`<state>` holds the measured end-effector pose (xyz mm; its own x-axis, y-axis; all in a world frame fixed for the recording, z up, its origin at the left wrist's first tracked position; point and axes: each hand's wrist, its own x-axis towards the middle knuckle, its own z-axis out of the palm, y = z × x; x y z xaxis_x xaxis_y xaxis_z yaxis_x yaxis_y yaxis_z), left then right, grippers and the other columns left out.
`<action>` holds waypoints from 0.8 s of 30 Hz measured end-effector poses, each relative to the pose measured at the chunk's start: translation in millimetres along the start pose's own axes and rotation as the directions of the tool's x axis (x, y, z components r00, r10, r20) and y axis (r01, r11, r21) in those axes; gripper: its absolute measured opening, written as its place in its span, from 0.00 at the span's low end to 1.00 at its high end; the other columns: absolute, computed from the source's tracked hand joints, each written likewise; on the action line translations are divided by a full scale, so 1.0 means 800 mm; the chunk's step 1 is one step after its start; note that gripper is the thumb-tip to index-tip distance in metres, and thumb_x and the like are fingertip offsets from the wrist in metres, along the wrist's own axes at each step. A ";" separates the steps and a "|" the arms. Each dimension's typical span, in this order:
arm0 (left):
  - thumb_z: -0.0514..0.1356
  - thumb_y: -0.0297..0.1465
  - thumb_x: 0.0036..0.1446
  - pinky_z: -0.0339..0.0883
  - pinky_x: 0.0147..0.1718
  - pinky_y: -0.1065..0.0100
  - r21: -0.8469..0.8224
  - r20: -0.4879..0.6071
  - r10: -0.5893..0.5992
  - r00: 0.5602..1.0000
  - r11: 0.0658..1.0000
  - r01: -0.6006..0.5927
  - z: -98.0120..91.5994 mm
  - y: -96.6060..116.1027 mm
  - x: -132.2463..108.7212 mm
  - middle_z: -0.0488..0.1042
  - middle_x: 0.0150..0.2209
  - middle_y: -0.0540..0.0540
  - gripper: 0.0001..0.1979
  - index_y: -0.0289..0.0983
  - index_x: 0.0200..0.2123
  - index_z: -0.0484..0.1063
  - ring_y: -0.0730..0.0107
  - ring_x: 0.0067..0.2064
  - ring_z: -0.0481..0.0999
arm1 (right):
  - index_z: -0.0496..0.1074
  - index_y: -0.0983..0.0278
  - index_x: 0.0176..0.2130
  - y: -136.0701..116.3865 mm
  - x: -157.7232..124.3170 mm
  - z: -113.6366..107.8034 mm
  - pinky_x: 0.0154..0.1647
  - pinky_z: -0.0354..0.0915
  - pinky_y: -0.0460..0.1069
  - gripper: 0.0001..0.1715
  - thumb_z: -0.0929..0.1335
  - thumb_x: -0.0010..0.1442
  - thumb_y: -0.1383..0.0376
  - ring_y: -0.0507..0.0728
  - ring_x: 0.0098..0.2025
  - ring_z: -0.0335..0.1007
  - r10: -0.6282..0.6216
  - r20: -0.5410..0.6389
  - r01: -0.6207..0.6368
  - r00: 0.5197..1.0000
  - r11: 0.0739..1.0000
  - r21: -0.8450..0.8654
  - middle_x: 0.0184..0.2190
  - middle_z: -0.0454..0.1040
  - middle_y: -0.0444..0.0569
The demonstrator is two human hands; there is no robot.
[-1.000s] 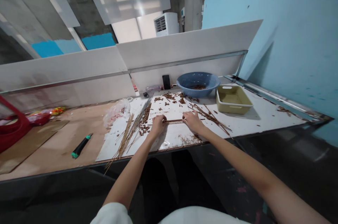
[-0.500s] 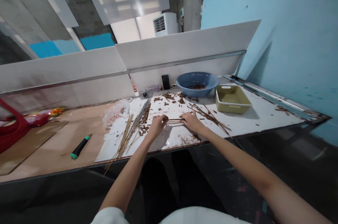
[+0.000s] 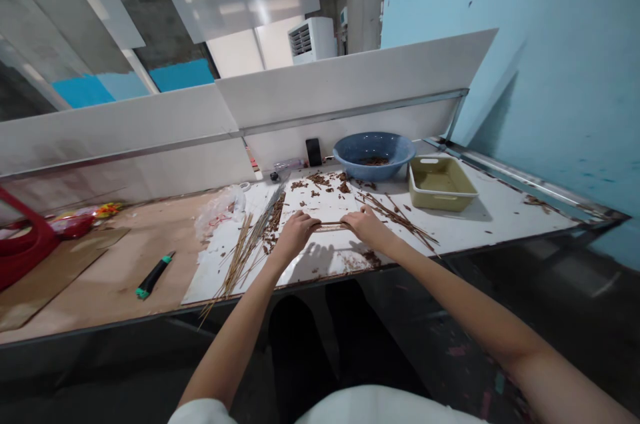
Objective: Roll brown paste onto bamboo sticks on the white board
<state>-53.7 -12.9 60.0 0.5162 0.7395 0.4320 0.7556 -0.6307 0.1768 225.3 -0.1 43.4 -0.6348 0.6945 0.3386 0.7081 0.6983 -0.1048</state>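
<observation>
A thin brown stick [image 3: 331, 224] spans the gap between my two hands, just over the white board. My left hand [image 3: 299, 231] has its fingers closed around the stick's left end. At the other end, my right hand [image 3: 364, 222] pinches it with the fingertips. Brown crumbly bits [image 3: 320, 179] are scattered behind my hands, and a smear of brown crumbs [image 3: 357, 260] lies in front of them. To the left is a bundle of long thin sticks [image 3: 245, 247]. More brown-coated sticks [image 3: 400, 217] lie on the right.
A blue basin [image 3: 374, 156] with brown material inside stands at the back, beside an olive rectangular tub [image 3: 443, 184]. A black phone-like object [image 3: 313, 152] leans on the back panel. A black-and-green knife-like tool [image 3: 155, 276] and a clear plastic bag [image 3: 219, 211] lie left.
My left hand has turned a little, its back now more upward, and has shifted slightly along the stick. My right hand stays nearly in place. The view has tilted slightly.
</observation>
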 end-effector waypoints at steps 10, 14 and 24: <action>0.60 0.35 0.78 0.74 0.50 0.54 0.009 0.002 0.006 1.000 1.000 -0.006 -0.006 -0.009 -0.009 0.86 0.41 0.40 0.14 0.41 0.50 0.88 0.52 0.48 0.76 | 0.77 0.63 0.52 0.001 -0.012 -0.013 0.55 0.49 0.56 0.15 0.61 0.82 0.70 0.61 0.44 0.79 0.016 0.010 -0.015 1.000 0.996 -0.083 0.44 0.86 0.52; 0.61 0.34 0.77 0.75 0.50 0.54 0.026 -0.018 -0.034 0.999 0.999 0.035 -0.015 -0.033 -0.024 0.86 0.42 0.40 0.13 0.41 0.50 0.88 0.52 0.48 0.77 | 0.77 0.62 0.49 0.014 -0.022 -0.026 0.56 0.49 0.56 0.14 0.62 0.82 0.68 0.61 0.45 0.79 0.056 0.017 -0.054 0.998 0.992 -0.117 0.45 0.87 0.52; 0.61 0.36 0.73 0.77 0.49 0.56 0.112 -0.036 -0.391 0.920 0.913 0.392 -0.030 -0.094 -0.071 0.88 0.44 0.40 0.22 0.42 0.67 0.79 0.50 0.47 0.86 | 0.78 0.62 0.59 0.058 -0.082 -0.035 0.55 0.54 0.59 0.21 0.59 0.84 0.60 0.64 0.48 0.81 0.151 -0.072 -0.158 0.986 0.981 -0.112 0.52 0.88 0.57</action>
<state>-149.7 -12.8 43.5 0.1651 0.9180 0.3605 0.9375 -0.2596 0.2319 308.4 -18.0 42.9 -0.4967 0.7775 0.3857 0.8298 0.5557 -0.0517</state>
